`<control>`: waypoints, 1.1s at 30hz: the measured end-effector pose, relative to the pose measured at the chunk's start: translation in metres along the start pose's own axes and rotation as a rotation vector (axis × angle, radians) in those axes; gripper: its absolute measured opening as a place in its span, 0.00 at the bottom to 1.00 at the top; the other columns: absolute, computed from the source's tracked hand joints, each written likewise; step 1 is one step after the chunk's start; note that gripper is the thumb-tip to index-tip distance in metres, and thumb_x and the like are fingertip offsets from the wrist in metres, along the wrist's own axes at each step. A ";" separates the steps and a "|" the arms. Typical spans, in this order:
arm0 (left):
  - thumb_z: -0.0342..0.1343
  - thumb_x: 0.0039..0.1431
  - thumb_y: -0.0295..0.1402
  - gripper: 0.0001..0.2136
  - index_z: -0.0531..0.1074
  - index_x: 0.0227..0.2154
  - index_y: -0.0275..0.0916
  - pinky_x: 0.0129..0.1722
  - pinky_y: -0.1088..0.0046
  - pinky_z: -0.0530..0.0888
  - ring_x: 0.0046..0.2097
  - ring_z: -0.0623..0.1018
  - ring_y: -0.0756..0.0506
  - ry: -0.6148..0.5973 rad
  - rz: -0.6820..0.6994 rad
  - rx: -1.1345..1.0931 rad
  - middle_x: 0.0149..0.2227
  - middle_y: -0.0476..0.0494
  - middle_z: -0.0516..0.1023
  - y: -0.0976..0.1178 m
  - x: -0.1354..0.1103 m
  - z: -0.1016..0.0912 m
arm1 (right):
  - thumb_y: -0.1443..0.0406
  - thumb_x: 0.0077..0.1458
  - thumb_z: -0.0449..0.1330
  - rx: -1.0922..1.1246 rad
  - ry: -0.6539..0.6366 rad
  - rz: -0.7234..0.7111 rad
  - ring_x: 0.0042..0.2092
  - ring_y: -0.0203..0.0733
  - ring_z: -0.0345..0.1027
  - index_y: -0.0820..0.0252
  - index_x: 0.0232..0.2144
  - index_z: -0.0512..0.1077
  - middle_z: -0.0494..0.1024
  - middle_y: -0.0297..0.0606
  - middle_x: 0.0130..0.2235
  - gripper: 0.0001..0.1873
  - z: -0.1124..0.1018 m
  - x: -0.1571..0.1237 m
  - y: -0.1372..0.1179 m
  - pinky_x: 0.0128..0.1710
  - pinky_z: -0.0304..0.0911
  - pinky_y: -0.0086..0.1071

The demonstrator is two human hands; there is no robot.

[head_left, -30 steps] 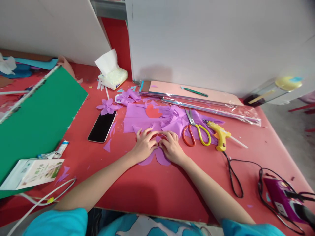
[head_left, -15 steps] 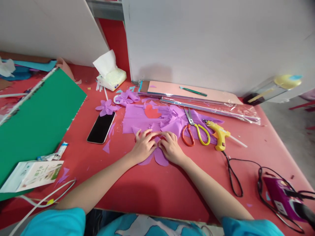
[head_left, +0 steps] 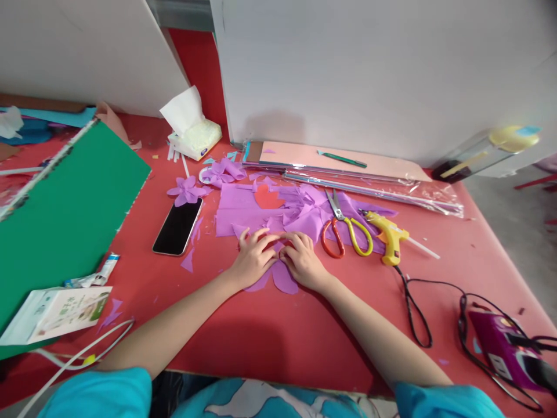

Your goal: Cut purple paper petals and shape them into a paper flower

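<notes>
My left hand (head_left: 252, 259) and my right hand (head_left: 301, 259) lie side by side on a purple paper flower piece (head_left: 281, 277) on the red table (head_left: 270, 337). The fingers of both hands curl and press down on the paper where the petals meet. Purple petals stick out from under my palms toward me. Just beyond my fingertips lies a heap of purple paper scraps (head_left: 261, 209) with a red cut-out (head_left: 266, 198) on it.
Scissors with red and yellow handles (head_left: 346, 229) and a yellow glue gun (head_left: 389, 237) lie right of my hands, its black cord (head_left: 413, 316) trailing to a purple power strip (head_left: 500, 345). A phone (head_left: 177, 226), finished purple flowers (head_left: 188, 190), a tissue pack (head_left: 191, 130) and a green board (head_left: 65, 203) are on the left.
Both hands stay pressed on the purple piece with only slight finger movement. The camera view has shifted a little.
</notes>
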State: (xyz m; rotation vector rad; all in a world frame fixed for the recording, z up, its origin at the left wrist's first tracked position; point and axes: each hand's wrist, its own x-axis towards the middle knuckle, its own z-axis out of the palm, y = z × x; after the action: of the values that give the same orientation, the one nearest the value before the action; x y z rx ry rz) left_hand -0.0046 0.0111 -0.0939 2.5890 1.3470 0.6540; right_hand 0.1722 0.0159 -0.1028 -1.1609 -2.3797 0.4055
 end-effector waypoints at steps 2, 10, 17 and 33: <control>0.47 0.59 0.33 0.11 0.74 0.28 0.41 0.53 0.49 0.51 0.53 0.64 0.40 0.000 0.013 0.007 0.47 0.45 0.73 0.001 0.001 0.000 | 0.70 0.54 0.53 0.006 0.001 0.001 0.50 0.49 0.53 0.59 0.29 0.68 0.64 0.43 0.50 0.05 0.000 0.000 0.000 0.49 0.54 0.46; 0.47 0.59 0.30 0.10 0.71 0.27 0.39 0.54 0.50 0.50 0.54 0.64 0.40 0.071 -0.023 -0.004 0.47 0.44 0.72 -0.001 0.000 0.000 | 0.68 0.54 0.52 0.233 0.232 0.137 0.50 0.47 0.57 0.60 0.40 0.63 0.62 0.47 0.46 0.09 -0.002 -0.001 0.006 0.50 0.58 0.45; 0.48 0.58 0.31 0.09 0.70 0.25 0.39 0.53 0.51 0.52 0.52 0.64 0.40 0.169 -0.050 -0.014 0.45 0.44 0.73 -0.003 0.000 -0.003 | 0.64 0.49 0.58 0.290 0.236 0.192 0.48 0.48 0.59 0.60 0.30 0.67 0.64 0.45 0.44 0.05 -0.004 0.000 0.010 0.49 0.59 0.46; 0.53 0.53 0.29 0.05 0.70 0.24 0.39 0.52 0.50 0.54 0.53 0.63 0.40 -0.004 -0.200 -0.171 0.47 0.44 0.70 0.006 -0.003 -0.002 | 0.68 0.49 0.55 0.214 0.289 0.177 0.47 0.49 0.58 0.60 0.26 0.65 0.64 0.46 0.43 0.02 -0.008 -0.003 0.007 0.47 0.57 0.47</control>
State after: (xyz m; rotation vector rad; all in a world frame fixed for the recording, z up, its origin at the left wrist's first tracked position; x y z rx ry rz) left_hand -0.0026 0.0054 -0.0916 2.2857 1.4555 0.6963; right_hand 0.1828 0.0182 -0.1001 -1.2413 -1.9442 0.4994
